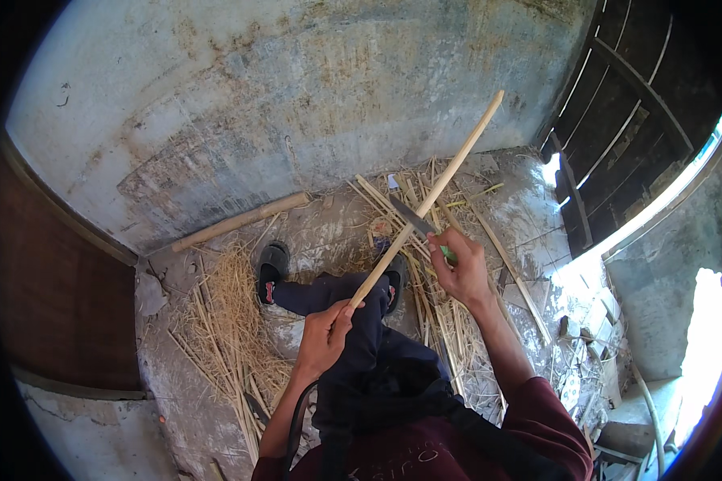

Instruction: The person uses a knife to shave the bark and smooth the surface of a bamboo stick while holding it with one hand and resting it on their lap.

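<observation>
A long pale strip of wood, perhaps bamboo [455,167], slants up and to the right in front of me. My left hand [324,337] is closed round its near end, just above my knee. In my right hand [460,267] is a knife [410,216] with a dark blade and a bit of green at its handle. The blade crosses the strip near its middle and seems to lie against it. The strip's far end stands free over the floor by the wall.
Thin shavings [237,309] lie heaped on the floor left of my legs. Several split strips [437,309] are scattered to the right. A thick round pole [245,222] lies along the foot of the stained wall [297,104]. Rubble [598,325] sits at the right, below a dark plank door [626,104].
</observation>
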Demonstrator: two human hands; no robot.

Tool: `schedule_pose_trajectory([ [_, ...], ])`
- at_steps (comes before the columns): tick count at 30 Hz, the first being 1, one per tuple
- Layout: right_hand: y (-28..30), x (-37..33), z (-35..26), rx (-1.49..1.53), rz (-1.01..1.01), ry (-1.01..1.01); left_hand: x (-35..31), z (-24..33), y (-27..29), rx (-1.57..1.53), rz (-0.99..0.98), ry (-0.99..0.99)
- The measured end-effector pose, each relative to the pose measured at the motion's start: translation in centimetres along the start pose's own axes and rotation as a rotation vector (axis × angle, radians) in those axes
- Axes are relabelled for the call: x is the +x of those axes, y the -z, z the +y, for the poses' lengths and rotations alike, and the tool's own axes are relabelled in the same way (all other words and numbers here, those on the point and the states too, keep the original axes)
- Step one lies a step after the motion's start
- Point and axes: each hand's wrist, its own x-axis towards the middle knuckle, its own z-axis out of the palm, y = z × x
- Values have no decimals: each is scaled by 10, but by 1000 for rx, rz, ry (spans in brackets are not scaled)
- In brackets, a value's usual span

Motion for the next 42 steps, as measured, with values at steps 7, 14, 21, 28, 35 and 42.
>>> schedule_pose_trajectory([
  [7,-2,-8,-17,-35,-134,128,3,-5,-1,-16,58,-10],
  [14,-3,0,-5,-20,-22,125,0,-13,-5,34,114,-65],
  [21,-1,-1,-12,34,-50,129,-2,-14,-8,-44,85,-57],
  [28,-11,-6,-29,-21,-79,209,-1,-6,-5,-43,82,-48],
  [35,-9,-5,-27,-71,-113,306,-1,-8,-4,11,103,-111],
  [42,-20,-19,-36,-30,-125,259,1,4,-5,45,119,-100],
])
